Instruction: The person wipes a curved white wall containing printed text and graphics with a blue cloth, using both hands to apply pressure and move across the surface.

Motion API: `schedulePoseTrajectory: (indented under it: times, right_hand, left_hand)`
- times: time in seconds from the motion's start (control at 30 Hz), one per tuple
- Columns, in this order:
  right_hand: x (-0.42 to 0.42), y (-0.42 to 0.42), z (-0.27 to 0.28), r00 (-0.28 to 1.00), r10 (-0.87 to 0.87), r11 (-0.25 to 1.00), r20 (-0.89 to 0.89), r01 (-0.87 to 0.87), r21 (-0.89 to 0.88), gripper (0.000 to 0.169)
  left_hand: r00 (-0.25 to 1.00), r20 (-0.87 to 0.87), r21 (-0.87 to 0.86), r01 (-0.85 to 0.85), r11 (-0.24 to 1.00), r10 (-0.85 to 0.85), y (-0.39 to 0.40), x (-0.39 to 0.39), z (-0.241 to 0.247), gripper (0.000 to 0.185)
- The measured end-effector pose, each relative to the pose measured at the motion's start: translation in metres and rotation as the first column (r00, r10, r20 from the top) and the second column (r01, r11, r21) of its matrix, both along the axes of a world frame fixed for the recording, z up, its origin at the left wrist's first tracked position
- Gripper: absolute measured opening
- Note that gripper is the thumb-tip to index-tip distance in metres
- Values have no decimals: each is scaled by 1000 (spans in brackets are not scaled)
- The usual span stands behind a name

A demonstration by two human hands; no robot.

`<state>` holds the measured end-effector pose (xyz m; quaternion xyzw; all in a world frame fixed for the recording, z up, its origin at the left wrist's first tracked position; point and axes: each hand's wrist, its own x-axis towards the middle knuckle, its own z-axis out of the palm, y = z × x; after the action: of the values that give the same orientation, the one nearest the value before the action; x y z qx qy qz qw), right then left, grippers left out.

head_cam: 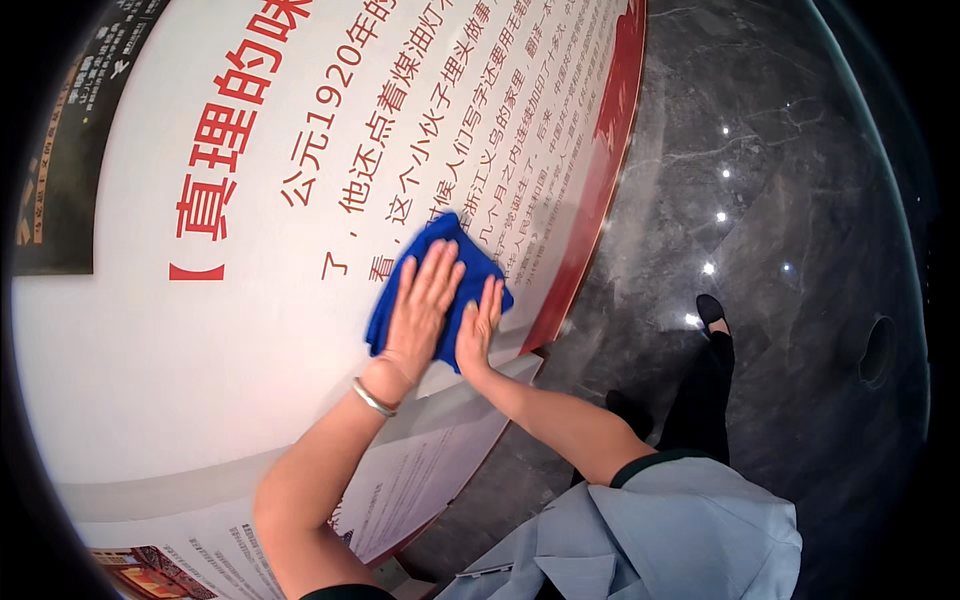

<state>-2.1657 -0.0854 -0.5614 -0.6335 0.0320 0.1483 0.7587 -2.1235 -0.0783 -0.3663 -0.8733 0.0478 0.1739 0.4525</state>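
A blue cloth (472, 277) lies pressed against a large white wall panel (187, 360) printed with red and black characters. My left hand (424, 307), with a silver-coloured bangle (373, 397) at the wrist, rests flat on the cloth, its back towards me and its fingers pointing up in the picture. Over the cloth's right part is my right hand (478, 330), its fingers extended and its thumb beside them. Both hands hold the cloth to the panel; their palms are hidden.
A red border (585, 225) runs along the panel's edge, beside a grey marbled floor (675, 150) with light reflections. Below in the picture, another printed panel (420, 480) meets the first at a corner. My foot in a black shoe (709, 309) stands on the floor.
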Motion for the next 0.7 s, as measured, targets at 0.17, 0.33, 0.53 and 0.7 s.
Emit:
schedulePoseTrajectory:
  times: [0.17, 0.33, 0.53, 0.7]
  right_hand:
    - [12, 0, -22, 997, 25, 999, 71, -22, -45, 62]
    - [169, 9, 30, 955, -71, 997, 289, 62, 42, 63]
    - [328, 13, 62, 938, -27, 999, 345, 18, 29, 67]
    - [314, 26, -23, 944, -112, 994, 309, 106, 34, 64]
  left_hand:
    - [981, -182, -17, 56, 998, -58, 8, 2, 7, 91]
    - [986, 105, -4, 128, 992, -127, 11, 102, 62, 87]
    - [919, 329, 139, 178, 974, -215, 20, 221, 69, 76]
    - [957, 241, 79, 148, 986, -163, 21, 229, -10, 80]
